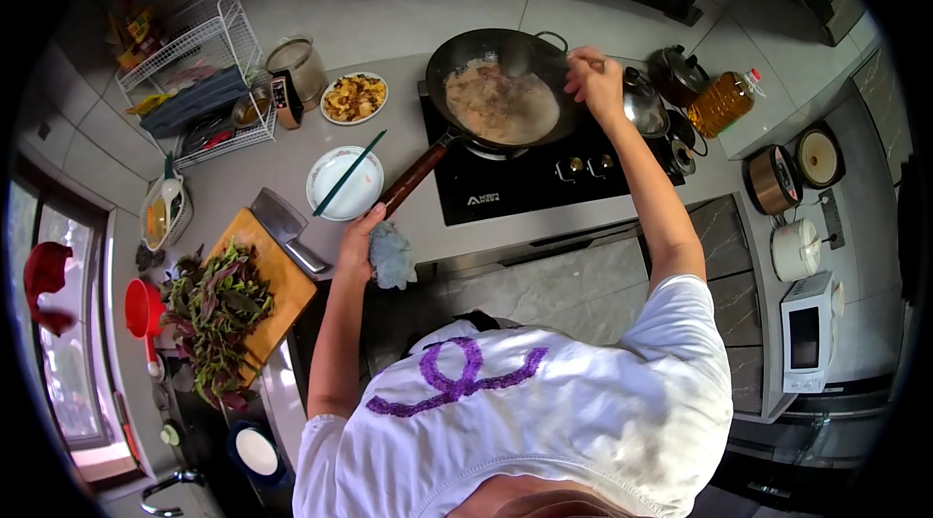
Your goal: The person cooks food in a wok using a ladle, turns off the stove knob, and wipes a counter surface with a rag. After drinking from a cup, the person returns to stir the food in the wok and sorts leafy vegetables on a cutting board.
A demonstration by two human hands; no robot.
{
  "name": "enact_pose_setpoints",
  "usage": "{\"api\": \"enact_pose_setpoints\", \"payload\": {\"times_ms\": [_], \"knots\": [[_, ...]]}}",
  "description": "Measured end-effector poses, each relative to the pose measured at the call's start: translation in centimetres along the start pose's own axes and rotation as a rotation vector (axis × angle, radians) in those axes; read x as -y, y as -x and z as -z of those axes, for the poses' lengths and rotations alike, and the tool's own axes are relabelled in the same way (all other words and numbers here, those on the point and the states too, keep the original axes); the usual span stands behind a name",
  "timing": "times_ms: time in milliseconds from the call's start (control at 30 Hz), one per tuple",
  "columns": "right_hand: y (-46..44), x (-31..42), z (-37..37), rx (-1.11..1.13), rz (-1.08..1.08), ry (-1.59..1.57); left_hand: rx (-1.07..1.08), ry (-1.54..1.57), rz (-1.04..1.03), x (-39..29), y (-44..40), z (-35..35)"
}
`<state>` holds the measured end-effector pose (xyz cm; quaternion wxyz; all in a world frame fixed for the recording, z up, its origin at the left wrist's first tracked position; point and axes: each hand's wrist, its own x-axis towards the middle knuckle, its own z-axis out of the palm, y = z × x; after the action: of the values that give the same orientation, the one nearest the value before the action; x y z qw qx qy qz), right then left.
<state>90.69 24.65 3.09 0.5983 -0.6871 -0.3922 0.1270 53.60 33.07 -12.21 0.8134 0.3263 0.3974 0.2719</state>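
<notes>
Kitchen: grey tiles cover the wall [418,8], and a grey table [282,154] runs along it, from the left of the frame to the right.
Stove: black and shiny, set in the table, top middle of the frame [573,199].
Pan: a big, round, dark pan [444,56] sits on the stove, upper middle of the frame, with its brown handle [416,177] pointing down and left.
Food: brown bits in pale, wet sauce [486,95] lie in the pan.
Left hand: wrapped around the end of the brown handle [363,240], near the middle of the frame, with a blue-grey cloth [392,258] right by it.
Right hand: up by the pan's right edge, fingers bent [595,86]; I cannot tell if it holds something. It is well apart from the left hand.
Bowl: white, left of the brown handle [326,168], with a dark green stick [364,156] lying across it.
Plate: white, with yellow and brown food, upper left of the frame [382,110].
Board: wooden, lower left [287,290], with purple and green leaves [219,309] piled on it.
Big knife: just beside the board's top [280,219].
Oil bottle: upper right, with a red cap [724,102].
</notes>
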Motion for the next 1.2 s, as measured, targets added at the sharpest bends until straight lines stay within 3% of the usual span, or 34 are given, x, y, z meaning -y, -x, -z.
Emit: {"api": "enact_pose_setpoints", "payload": {"times_ms": [67,167,300,400,667,800,967,1067,1200], "knots": [[0.3,-0.6,-0.1,0.090,0.040,0.088,0.001,0.004,-0.002,0.0,-0.1,0.0],[0.6,-2.9,-0.5,0.251,0.456,0.391,-0.016,-0.021,0.001,0.1,-0.2,0.1],[1.6,-3.7,-1.1,0.389,0.666,0.644,-0.011,0.000,0.007,-0.1,0.2,-0.2],[2.9,-3.1,-1.2,0.500,0.582,0.724,-0.023,0.014,0.007,-0.3,0.6,-0.6],[4.1,-0.1,0.3,0.596,0.636,0.643,0.013,0.014,-0.011,0.5,-0.6,0.5],[4.5,0.6,0.4,0.432,0.414,0.540,0.018,0.008,0.009,0.3,-0.4,0.4],[5.8,0.7,0.1,0.256,0.160,0.107,0.022,-0.007,-0.003,0.1,0.0,0.0],[6.1,-0.3,-0.7,0.266,0.115,0.018,0.006,-0.017,0.001,0.1,0.0,0.0],[6.4,-1.3,-0.6,0.224,0.147,0.139,0.007,-0.019,-0.017,0.1,0.0,-0.1]]}}
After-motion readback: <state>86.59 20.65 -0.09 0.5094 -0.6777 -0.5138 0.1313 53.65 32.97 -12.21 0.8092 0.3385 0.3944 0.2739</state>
